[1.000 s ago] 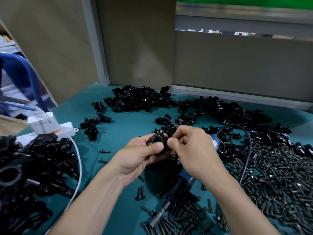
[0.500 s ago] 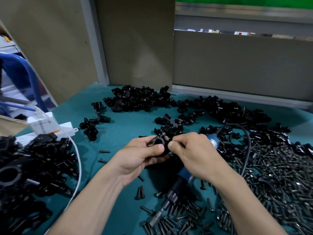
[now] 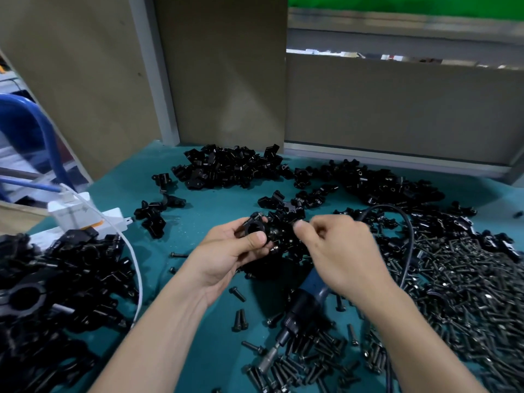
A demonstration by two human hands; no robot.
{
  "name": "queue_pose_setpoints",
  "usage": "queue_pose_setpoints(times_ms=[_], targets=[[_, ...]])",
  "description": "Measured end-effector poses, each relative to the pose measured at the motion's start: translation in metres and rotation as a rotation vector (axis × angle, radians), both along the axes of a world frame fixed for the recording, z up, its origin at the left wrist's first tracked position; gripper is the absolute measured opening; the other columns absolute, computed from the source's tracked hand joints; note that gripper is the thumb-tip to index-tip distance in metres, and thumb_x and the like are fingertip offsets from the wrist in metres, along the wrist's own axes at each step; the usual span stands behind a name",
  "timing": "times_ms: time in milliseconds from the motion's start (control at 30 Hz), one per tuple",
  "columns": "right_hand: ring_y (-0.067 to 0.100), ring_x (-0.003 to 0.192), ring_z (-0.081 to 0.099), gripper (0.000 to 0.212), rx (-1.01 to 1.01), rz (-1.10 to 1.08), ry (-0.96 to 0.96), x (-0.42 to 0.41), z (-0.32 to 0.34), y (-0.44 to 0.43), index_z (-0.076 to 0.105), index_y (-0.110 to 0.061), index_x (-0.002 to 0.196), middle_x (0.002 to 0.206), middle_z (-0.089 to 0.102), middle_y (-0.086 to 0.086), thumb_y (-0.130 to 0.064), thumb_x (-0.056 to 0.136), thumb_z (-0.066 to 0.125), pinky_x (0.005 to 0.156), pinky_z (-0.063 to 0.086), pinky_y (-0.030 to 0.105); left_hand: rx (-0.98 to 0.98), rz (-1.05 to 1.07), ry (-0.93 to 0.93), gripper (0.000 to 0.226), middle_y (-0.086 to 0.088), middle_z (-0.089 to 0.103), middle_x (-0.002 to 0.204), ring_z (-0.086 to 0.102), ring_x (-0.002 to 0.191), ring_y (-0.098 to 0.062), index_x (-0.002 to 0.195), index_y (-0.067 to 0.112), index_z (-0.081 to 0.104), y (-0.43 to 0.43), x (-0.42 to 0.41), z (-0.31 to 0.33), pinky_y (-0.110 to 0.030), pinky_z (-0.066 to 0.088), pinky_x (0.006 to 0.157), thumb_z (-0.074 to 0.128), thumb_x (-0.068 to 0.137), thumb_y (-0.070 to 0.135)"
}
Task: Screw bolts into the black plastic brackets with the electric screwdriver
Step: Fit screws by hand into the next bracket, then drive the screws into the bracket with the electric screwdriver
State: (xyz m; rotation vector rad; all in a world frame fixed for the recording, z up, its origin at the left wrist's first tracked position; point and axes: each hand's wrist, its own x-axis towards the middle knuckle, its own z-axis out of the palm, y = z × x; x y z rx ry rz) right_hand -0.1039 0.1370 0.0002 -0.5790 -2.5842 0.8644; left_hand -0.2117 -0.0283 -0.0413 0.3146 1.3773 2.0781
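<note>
Right hand [image 3: 337,251] drew off bracket [image 3: 256,231] (blurred; cannot tell grip) | left hand [image 3: 226,259] grips bracket

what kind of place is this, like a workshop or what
Most likely a factory assembly bench: heaps of identical black plastic brackets, a big pile of loose bolts, and a corded electric screwdriver lying on the teal mat.

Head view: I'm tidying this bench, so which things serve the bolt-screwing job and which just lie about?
Job: bracket gripped by the left hand; right hand beside it, blurred; electric screwdriver; loose bolts; bracket piles.
Lying about: white power strip; white cable; blue tube frame.
</note>
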Motion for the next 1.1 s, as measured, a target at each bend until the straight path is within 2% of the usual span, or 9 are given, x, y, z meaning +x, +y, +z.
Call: queue_pose_setpoints(times_ms=[67, 267, 400, 500, 600, 733, 833, 967, 1100], targets=[[0.018, 0.047, 0.056, 0.052, -0.011, -0.143, -0.114, 0.016, 0.001, 0.003, 0.054, -0.019, 0.062, 0.049, 0.057, -0.006, -0.057, 0.097, 0.056, 0.053, 0.048, 0.032, -0.051, 0.103, -0.008, 0.039, -0.013, 0.078, 0.099, 0.076, 0.085, -0.019, 0.121, 0.0, 0.067, -0.002, -0.002, -0.007, -0.02, 0.06, 0.073, 0.074, 0.082, -0.003], [0.02, 0.078, 0.065, 0.061, -0.168, -0.324, -0.318, 0.048, -0.006, -0.03, 0.042, -0.028, 0.115, 0.086, 0.064, -0.005, -0.078, 0.084, 0.059, 0.079, 0.056, 0.042, -0.153, 0.167, 0.089, 0.032, -0.008, 0.081, 0.094, 0.076, 0.084, -0.019, 0.11, 0.014, 0.072, 0.0, -0.004, -0.01, -0.019, 0.059, 0.072, 0.076, 0.086, -0.008], [0.023, 0.079, 0.066, 0.083, -0.288, -0.429, -0.279, 0.038, -0.017, -0.053, 0.032, -0.019, 0.143, 0.091, 0.066, -0.001, -0.059, 0.083, 0.074, 0.075, 0.053, 0.035, -0.201, 0.153, 0.142, 0.032, 0.0, 0.081, 0.088, 0.076, 0.082, -0.015, 0.105, 0.017, 0.073, 0.006, 0.002, -0.011, -0.021, 0.058, 0.073, 0.074, 0.087, -0.009], [0.02, 0.069, 0.066, 0.06, -0.453, -0.525, -0.221, 0.039, -0.022, -0.055, 0.049, -0.023, 0.123, 0.087, 0.068, 0.0, -0.043, 0.077, 0.081, 0.063, 0.051, 0.032, -0.232, 0.142, 0.158, 0.034, 0.003, 0.081, 0.089, 0.076, 0.084, -0.014, 0.105, 0.02, 0.073, 0.009, 0.005, -0.011, -0.024, 0.058, 0.079, 0.074, 0.087, -0.009], [0.023, 0.068, 0.067, 0.048, -0.921, -0.562, 0.024, 0.049, -0.023, -0.038, 0.06, -0.016, 0.114, 0.081, 0.074, 0.006, -0.021, 0.073, 0.085, 0.063, 0.056, 0.035, -0.258, 0.121, 0.171, 0.037, 0.003, 0.081, 0.094, 0.077, 0.089, -0.016, 0.106, 0.024, 0.072, 0.007, 0.005, -0.01, -0.023, 0.058, 0.078, 0.076, 0.086, -0.007], [0.024, 0.067, 0.067, 0.057, -1.429, -0.289, 0.336, 0.06, -0.009, -0.014, 0.065, -0.003, 0.114, 0.071, 0.073, 0.009, -0.009, 0.059, 0.083, 0.061, 0.059, 0.036, -0.279, 0.081, 0.185, 0.04, 0.0, 0.081, 0.102, 0.078, 0.093, -0.018, 0.113, 0.024, 0.069, 0.005, 0.002, -0.012, -0.025, 0.06, 0.081, 0.079, 0.086, -0.004], [0.024, 0.073, 0.072, 0.069, -1.463, -0.11, 0.444, 0.052, 0.003, -0.001, 0.06, -0.005, 0.124, 0.082, 0.073, 0.012, 0.001, 0.057, 0.079, 0.075, 0.063, 0.046, -0.3, 0.056, 0.213, 0.04, -0.001, 0.081, 0.104, 0.077, 0.096, -0.019, 0.118, 0.02, 0.07, 0.006, 0.003, -0.013, -0.032, 0.059, 0.092, 0.08, 0.086, -0.001], [0.028, 0.083, 0.073, 0.068, -1.451, -0.048, 0.604, 0.028, 0.017, 0.011, 0.055, -0.006, 0.13, 0.094, 0.069, 0.016, 0.002, 0.066, 0.076, 0.077, 0.062, 0.046, -0.337, 0.04, 0.252, 0.036, 0.007, 0.081, 0.099, 0.077, 0.094, -0.014, 0.108, 0.028, 0.071, 0.006, 0.003, -0.015, -0.026, 0.058, 0.087, 0.081, 0.086, 0.002], [0.018, 0.06, 0.062, 0.026, -1.555, -0.044, 0.747, -0.001, 0.029, 0.022, 0.065, -0.013, 0.108, 0.073, 0.063, 0.004, -0.002, 0.084, 0.072, 0.068, 0.06, 0.035, -0.408, 0.082, 0.286, 0.04, 0.02, 0.079, 0.095, 0.074, 0.088, 0.002, 0.109, 0.032, 0.069, 0.007, 0.004, -0.016, -0.01, 0.055, 0.072, 0.083, 0.085, 0.003]])
